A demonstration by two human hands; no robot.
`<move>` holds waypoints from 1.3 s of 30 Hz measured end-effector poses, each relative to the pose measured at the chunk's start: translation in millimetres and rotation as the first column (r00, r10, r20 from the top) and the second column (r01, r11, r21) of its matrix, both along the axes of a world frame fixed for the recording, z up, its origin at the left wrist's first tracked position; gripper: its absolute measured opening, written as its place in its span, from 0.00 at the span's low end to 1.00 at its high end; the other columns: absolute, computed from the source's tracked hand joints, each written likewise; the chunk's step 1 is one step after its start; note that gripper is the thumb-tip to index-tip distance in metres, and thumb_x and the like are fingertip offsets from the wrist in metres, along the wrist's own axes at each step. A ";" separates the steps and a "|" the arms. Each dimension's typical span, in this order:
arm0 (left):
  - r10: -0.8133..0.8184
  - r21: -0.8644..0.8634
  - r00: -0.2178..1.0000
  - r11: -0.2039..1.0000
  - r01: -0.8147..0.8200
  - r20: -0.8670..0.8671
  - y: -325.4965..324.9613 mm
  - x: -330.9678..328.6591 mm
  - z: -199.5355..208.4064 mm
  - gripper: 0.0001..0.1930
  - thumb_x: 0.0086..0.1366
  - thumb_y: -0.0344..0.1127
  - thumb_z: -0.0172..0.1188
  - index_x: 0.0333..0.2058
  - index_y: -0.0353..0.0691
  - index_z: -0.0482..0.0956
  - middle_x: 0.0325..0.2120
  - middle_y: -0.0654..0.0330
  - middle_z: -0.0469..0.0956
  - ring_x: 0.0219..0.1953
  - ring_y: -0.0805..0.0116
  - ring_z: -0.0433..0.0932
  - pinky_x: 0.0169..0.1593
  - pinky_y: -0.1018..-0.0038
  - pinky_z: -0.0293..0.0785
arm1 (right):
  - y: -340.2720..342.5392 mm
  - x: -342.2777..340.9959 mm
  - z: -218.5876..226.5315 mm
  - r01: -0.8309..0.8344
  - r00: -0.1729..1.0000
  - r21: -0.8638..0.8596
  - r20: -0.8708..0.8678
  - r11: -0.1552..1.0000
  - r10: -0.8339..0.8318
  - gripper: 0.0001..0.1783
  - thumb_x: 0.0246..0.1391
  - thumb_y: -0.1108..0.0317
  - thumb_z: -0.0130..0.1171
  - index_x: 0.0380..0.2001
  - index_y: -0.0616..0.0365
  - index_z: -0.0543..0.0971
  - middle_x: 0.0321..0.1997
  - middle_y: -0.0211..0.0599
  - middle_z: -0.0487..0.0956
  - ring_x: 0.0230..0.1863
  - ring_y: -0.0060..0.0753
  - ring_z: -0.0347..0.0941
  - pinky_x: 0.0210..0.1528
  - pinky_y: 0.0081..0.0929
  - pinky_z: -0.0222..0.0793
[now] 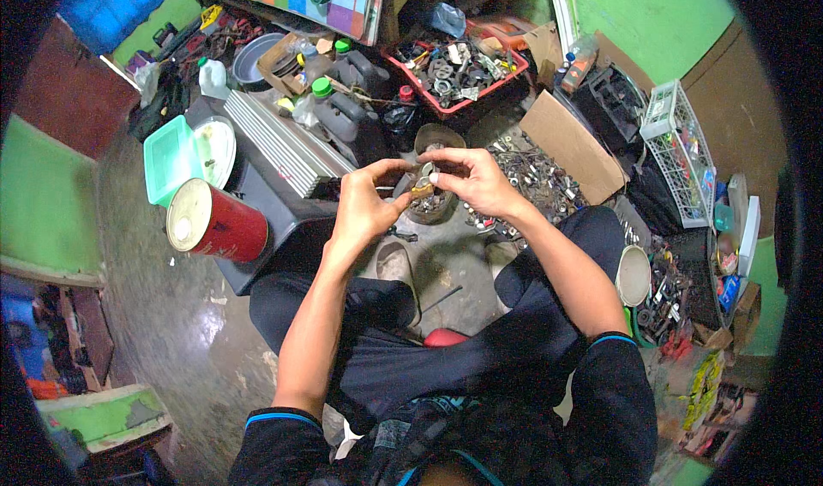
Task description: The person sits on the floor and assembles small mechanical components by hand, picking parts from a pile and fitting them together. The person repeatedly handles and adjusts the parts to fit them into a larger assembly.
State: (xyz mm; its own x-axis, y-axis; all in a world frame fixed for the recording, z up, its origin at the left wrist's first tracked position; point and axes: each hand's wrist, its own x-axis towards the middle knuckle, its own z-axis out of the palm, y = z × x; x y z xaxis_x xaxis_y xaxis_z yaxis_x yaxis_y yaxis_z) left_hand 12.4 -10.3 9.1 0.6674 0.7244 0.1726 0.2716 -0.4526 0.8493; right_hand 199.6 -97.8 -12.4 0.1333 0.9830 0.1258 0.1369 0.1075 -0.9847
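Note:
Between my two hands is a small metal part (423, 189) with a brass-coloured lower piece and silver round bits on top. My left hand (369, 201) pinches it from the left with thumb and forefinger. From the right, my right hand (482, 183) grips its upper side, thumb against the silver bits. Fingers partly cover the part, so its exact kind cannot be made out. Just below and behind the hands stands a round tin (440, 135) holding small metal scraps. To the right of the tin a heap of small metal pieces (536, 177) lies on the floor.
A red crate (459, 107) full of metal parts stands at the back. On the left, a red can (227, 227) and a green tub (169, 156) sit beside grey metal fins (279, 147). A cardboard flap (573, 147) and a white basket (681, 156) are on the right.

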 end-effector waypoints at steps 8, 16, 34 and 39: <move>-0.059 -0.010 0.992 0.998 0.058 -0.111 0.9 -4.1 3.6 0.22 0.46 0.27 0.72 0.42 0.32 0.81 0.34 0.49 0.83 0.38 0.64 0.83 0.44 0.71 0.77 | -0.2 1.2 -1.9 0.026 0.994 -0.046 0.108 0.999 -0.021 0.14 0.50 0.71 0.63 0.42 0.60 0.82 0.33 0.27 0.80 0.30 0.14 0.71 0.33 0.20 0.69; -0.039 -0.016 0.991 0.999 0.037 -0.131 -0.4 -2.2 8.9 0.26 0.40 0.35 0.77 0.42 0.37 0.83 0.35 0.51 0.84 0.38 0.65 0.83 0.46 0.70 0.76 | -2.6 -0.6 6.9 0.040 0.993 -0.073 0.112 0.997 -0.032 0.14 0.49 0.71 0.64 0.41 0.59 0.82 0.33 0.28 0.81 0.30 0.15 0.72 0.33 0.19 0.69; -0.006 0.003 0.988 1.000 0.006 -0.153 -1.4 -2.3 1.0 0.26 0.37 0.37 0.79 0.39 0.41 0.85 0.31 0.52 0.84 0.33 0.66 0.83 0.42 0.70 0.76 | -1.4 1.7 4.9 -0.005 0.985 -0.060 0.172 0.998 0.015 0.12 0.53 0.72 0.62 0.41 0.64 0.81 0.36 0.30 0.81 0.38 0.17 0.74 0.43 0.22 0.72; -0.071 -0.028 0.979 0.997 0.067 -0.192 -1.8 -1.6 6.8 0.26 0.37 0.34 0.78 0.39 0.35 0.84 0.33 0.49 0.83 0.36 0.65 0.83 0.42 0.71 0.76 | -2.2 4.1 2.0 -0.027 0.992 -0.118 0.117 0.993 0.041 0.11 0.53 0.73 0.62 0.40 0.64 0.81 0.36 0.30 0.81 0.38 0.18 0.75 0.44 0.22 0.72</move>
State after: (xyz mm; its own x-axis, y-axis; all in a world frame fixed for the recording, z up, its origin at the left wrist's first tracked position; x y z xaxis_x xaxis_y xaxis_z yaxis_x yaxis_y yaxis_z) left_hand 10.8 -12.1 15.9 0.7352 0.6776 0.0203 0.4003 -0.4581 0.7937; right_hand 203.6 -100.0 -10.5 0.0901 0.9957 0.0233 0.2516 -0.0001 -0.9678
